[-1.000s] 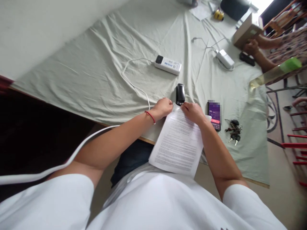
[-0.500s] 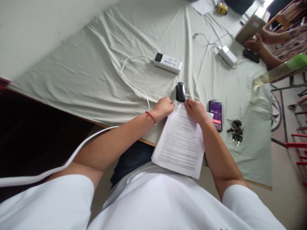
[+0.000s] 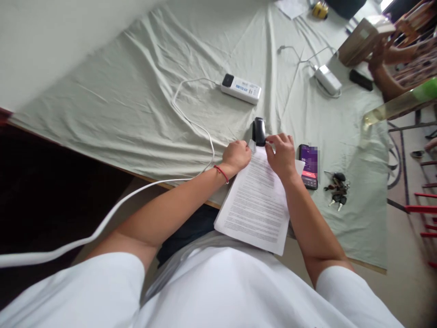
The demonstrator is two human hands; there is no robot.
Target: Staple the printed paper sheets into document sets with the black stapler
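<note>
A stack of printed papers (image 3: 257, 200) lies over the table's front edge, its lower end against my white shirt. Its top edge meets a black stapler (image 3: 260, 131), which stands on the cloth. My left hand (image 3: 236, 156), with a red string bracelet at the wrist, is closed on the top left corner of the sheets. My right hand (image 3: 282, 152) is bent over the top edge on the right, thumb and index finger together beside the stapler's near end. Its fingertips seem to pinch the sheets; the exact contact is partly hidden.
A phone (image 3: 309, 167) and a bunch of keys (image 3: 337, 189) lie to the right. Beyond the stapler is a white power strip (image 3: 241, 89) with a cable. A white adapter (image 3: 327, 79) lies farther back. Another person's hand (image 3: 377, 54) touches a brown box (image 3: 362, 41).
My right hand has lifted and bent at the wrist, its fingers shifting nearer the stapler. My left hand stays at the corner. The other person's box has tilted and moved.
</note>
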